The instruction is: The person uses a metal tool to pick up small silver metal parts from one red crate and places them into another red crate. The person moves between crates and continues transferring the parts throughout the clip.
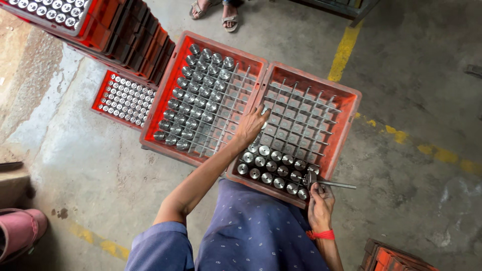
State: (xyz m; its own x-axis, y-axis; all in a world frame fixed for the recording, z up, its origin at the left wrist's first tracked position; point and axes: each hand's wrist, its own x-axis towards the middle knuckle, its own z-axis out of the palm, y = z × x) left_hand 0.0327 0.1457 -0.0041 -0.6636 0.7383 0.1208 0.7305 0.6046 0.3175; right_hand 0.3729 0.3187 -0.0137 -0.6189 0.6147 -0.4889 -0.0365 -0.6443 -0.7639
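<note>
Two red plastic crates with wire grid dividers stand side by side in front of me. The left crate (165, 90) holds several shiny metal cylinders (198, 95) in its left half. The right crate (349, 120) has two rows of the same metal cylinders (271, 170) along its near edge. My left hand (251, 125) reaches over the wall between the crates, fingers curled around a small metal part that is mostly hidden. My right hand (320, 198), a red band at the wrist, grips a thin metal rod tool (334, 184) at the right crate's near corner.
More red crates (125, 35) are stacked at the back left, and a lower crate (123, 98) full of cylinders sits beside them. Another person's sandalled feet (216, 12) stand at the top. Yellow floor lines (346, 47) run on the right. A red crate corner (396, 258) shows bottom right.
</note>
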